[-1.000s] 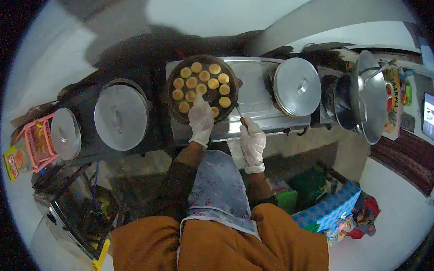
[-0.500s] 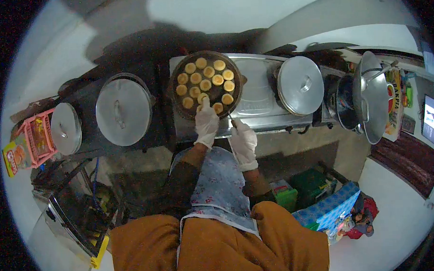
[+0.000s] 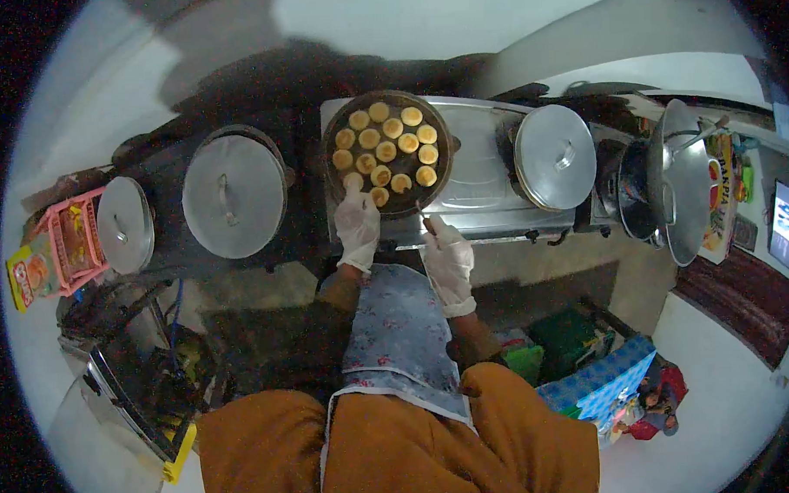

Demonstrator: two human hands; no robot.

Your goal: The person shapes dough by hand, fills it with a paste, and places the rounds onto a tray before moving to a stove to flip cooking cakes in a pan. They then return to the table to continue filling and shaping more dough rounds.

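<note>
A dark round pan (image 3: 405, 164) on the stove holds several small round pastries (image 3: 408, 143), browned on top. My left hand (image 3: 357, 230), in a thin clear glove, reaches over the near left edge of the pan. Its fingers are pinched at a pastry (image 3: 352, 179) there, partly hiding it. Just outside the near right rim is my right hand (image 3: 450, 266), also gloved. It is closed around the handle of a thin tool (image 3: 428, 224), whose tip points toward the pan and is too small to make out.
Right of the pan lies the metal stove top (image 3: 483, 156), with a lidded pot (image 3: 555, 158) farther along. A large wok (image 3: 683, 184) leans at the far right. Two metal lids (image 3: 235, 200) cover vessels at left, beside a pink basket (image 3: 80, 244). A green box (image 3: 525, 364) stands below.
The view has shifted slightly, so the pan appears farther right. My left hand has moved left along the near part of the pan to another pastry. My right hand still grips the tool.
</note>
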